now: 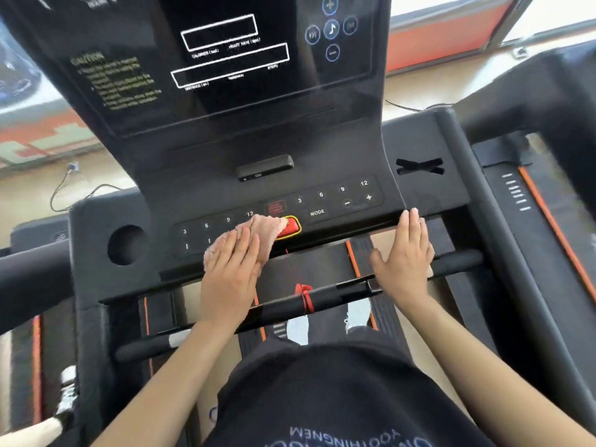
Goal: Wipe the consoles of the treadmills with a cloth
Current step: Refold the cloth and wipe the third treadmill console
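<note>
A black treadmill console [245, 146] fills the view, with a dark screen above and a button strip [322, 201] below. My left hand [230, 269] lies flat on a pale pink cloth [263, 229], pressing it onto the left part of the button strip. The cloth's far edge touches the red safety key [292, 226]. My right hand [406, 256] rests flat with fingers together on the console's front edge, right of the MODE button, holding nothing.
A black handlebar [342, 293] with a red cord tied on it crosses below my hands. A round cup holder [126, 244] sits at the console's left. Another treadmill [541, 195] stands to the right, and cables lie on the floor at left.
</note>
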A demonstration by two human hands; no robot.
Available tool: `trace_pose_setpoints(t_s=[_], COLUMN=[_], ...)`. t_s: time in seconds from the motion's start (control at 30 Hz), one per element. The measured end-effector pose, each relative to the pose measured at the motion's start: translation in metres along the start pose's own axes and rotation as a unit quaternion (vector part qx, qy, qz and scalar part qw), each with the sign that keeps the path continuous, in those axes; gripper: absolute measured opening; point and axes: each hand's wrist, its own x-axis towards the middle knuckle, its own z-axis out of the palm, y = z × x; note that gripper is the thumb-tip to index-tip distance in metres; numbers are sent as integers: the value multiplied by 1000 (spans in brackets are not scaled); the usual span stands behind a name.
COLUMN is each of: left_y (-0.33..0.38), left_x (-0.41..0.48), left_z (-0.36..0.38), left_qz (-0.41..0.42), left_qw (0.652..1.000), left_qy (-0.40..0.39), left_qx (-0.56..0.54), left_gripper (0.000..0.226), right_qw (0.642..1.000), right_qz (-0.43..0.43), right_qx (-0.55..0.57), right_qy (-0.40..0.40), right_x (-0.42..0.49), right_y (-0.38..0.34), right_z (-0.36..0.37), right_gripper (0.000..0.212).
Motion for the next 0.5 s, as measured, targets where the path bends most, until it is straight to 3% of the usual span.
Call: trace_pose_setpoints(t_s=[0.13, 0.27, 0.4, 0.5], left_y=[-2, 4, 30, 59], left_x=[-26, -29, -25, -26], left_z=[6, 12, -6, -23], left_qz=[49, 83, 128, 159], left_qw=[993, 979, 956, 933], left_qy=[71, 28, 112, 108], left_qx=[-85, -184, -238, -305], left_gripper=[26, 30, 20, 19], right_qw=[999, 998, 994, 980], right_qz=[0, -6, -17, -56], right_qx=[39, 65, 107, 192], right_qy=[-13, -17, -11, 5], right_x=[-28, -67, -102, -122], right_y=[-18, -35, -41, -41], right_z=[6, 10, 11, 3], right_gripper=[87, 85, 78, 68])
